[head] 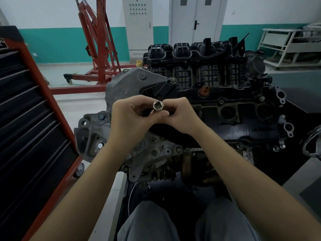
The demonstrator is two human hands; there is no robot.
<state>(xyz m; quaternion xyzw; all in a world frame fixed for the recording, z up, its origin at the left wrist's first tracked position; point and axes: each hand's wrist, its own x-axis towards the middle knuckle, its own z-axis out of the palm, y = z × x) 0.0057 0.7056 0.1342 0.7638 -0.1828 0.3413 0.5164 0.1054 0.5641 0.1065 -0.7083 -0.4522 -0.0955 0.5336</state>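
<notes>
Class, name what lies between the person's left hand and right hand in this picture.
A metal socket, pinched by the left hand and the right hand, open end toward the camera, held over the engine. The head view shows it.

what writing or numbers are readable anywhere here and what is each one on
Intake manifold: small white code, perhaps "G3J1F1", too blurred to be sure.
Tool chest: label plate at its top corner, cut off, unreadable.
Socket pinched by left hand and right hand: no marking shows.
</notes>
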